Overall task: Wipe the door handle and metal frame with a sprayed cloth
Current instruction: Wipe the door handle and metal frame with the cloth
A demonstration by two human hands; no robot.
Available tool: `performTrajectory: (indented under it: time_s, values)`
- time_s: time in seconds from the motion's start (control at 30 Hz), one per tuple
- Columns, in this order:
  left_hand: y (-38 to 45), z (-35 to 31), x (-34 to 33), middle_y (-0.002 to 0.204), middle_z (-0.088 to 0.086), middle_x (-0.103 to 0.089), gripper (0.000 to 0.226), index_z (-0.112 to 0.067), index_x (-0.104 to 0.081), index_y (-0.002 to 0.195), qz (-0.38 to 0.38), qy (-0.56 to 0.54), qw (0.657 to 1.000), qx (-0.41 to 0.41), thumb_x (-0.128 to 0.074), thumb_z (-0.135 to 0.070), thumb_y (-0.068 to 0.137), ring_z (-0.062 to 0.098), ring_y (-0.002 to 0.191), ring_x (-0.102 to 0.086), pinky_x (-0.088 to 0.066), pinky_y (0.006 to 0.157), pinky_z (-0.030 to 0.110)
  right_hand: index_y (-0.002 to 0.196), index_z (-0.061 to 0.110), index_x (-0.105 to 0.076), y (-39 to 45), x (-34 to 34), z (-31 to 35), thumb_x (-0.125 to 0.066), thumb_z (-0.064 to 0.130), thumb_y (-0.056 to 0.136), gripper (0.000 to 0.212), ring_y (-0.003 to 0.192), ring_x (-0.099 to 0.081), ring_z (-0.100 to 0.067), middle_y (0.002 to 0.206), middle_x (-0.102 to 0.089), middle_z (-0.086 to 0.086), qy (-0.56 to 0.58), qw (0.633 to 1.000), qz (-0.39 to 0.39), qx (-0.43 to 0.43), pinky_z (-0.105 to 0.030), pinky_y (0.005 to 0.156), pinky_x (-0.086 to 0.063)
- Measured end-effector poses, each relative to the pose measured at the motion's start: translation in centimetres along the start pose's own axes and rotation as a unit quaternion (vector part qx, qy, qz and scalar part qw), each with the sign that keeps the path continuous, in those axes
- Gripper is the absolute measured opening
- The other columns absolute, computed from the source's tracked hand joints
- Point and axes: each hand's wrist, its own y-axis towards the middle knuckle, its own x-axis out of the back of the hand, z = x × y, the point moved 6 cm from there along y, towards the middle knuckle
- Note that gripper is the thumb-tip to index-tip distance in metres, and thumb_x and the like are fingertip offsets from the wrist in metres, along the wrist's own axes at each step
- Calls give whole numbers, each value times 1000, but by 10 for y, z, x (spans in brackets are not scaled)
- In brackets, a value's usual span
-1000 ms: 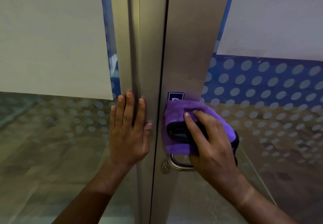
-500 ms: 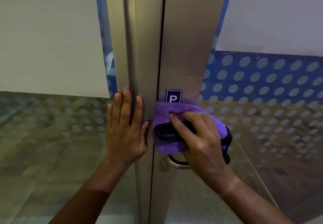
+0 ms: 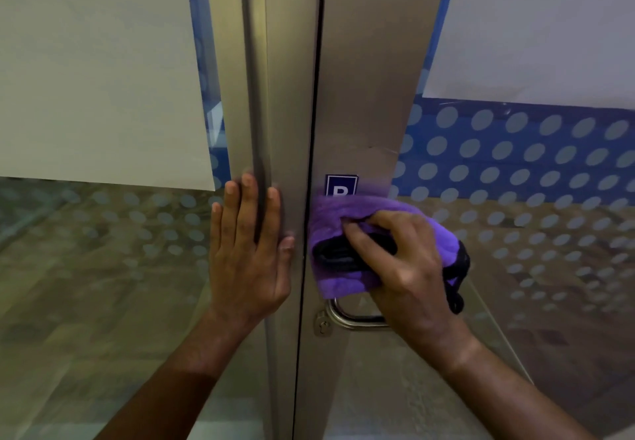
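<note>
Right hand (image 3: 409, 267) grips purple cloth (image 3: 347, 209) over the door handle (image 3: 350, 316); left hand (image 3: 247, 254) flat at 9 o'clock on metal frame (image 3: 288, 96). Wrap fully and rub along its length.

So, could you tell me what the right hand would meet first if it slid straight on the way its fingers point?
The right hand, holding the purple cloth, points left, so it would probably first meet the dark door seam, then the left hand.

At frame centre I see my right hand (image 3: 409, 264) pressing a bunched purple microfibre cloth (image 3: 347, 281) around the curved steel door handle (image 3: 354, 317), while my left hand (image 3: 249, 254) lies flat on the brushed metal frame (image 3: 288, 113).
</note>
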Motion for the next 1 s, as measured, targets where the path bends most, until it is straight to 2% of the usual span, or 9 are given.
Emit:
performTrajectory:
  time_s: [0.1,0.17,0.27,0.4,0.47,0.57,0.67,0.87,1.0]
  values:
    - [0,-1,0,167,1,14,69,-17,-1,158,-3,1,1000,-2,-37,-33,101,22,155,10,3,126,42,110,10,-74,-17,-9,1,-58,16,92,25,94,-52,-27,102,-67,-14,-5,993,101,61,-38,73,-43]
    - [-1,0,0,167,2,14,71,-17,-1,158,0,1,1000,-3,-39,-31,100,23,155,9,3,126,42,109,11,-75,-27,-5,-8,-55,18,92,27,91,-53,-27,100,-67,-12,0,991,126,42,-38,70,-45]
    - [-2,0,-1,167,2,14,71,-17,-1,158,2,4,1000,-1,-39,-31,100,23,155,10,3,126,42,112,5,-73,-19,10,-18,-57,16,90,29,94,-56,-30,102,-65,-17,11,998,45,-30,-45,71,-51]
    - [-1,0,-1,167,2,15,71,-16,-2,158,6,6,1000,-1,-39,-31,100,23,155,10,3,126,42,123,4,-65,19,15,-12,-69,14,88,37,103,-49,-30,117,-49,-13,-12,995,-75,-71,-42,81,-49]
    - [-2,0,-1,167,3,15,68,-16,-1,158,4,3,1000,-2,-36,-32,101,24,155,10,3,126,42,121,7,-67,24,8,-3,-74,9,85,37,103,-48,-30,117,-54,-14,-27,997,-63,-37,-47,78,-47]
    - [-1,0,-1,166,2,15,67,-17,-1,158,4,1,1000,-1,-34,-33,102,23,154,11,3,126,43,114,11,-73,2,-5,4,-67,12,88,27,102,-49,-29,110,-67,-16,-26,998,47,42,-43,78,-43]
    - [-1,1,0,166,2,15,70,-17,0,158,2,0,1000,-5,-37,-32,101,22,154,11,4,126,42,109,12,-75,-22,-1,-7,-56,19,91,28,100,-49,-26,105,-68,-15,-11,993,114,34,-42,74,-46]
    - [-1,0,0,167,2,14,68,-16,-2,158,-1,4,1000,-2,-36,-32,101,23,155,10,4,126,42,127,8,-63,14,15,-13,-73,7,81,47,103,-48,-31,115,-55,-18,-9,994,-52,-98,-48,76,-49]
    - [-2,1,-1,167,3,13,70,-16,-2,158,0,-1,1000,-2,-38,-30,100,24,155,9,3,126,43,117,12,-72,32,8,6,-79,9,80,38,101,-48,-29,109,-66,-18,-30,999,-23,-31,-45,75,-43]
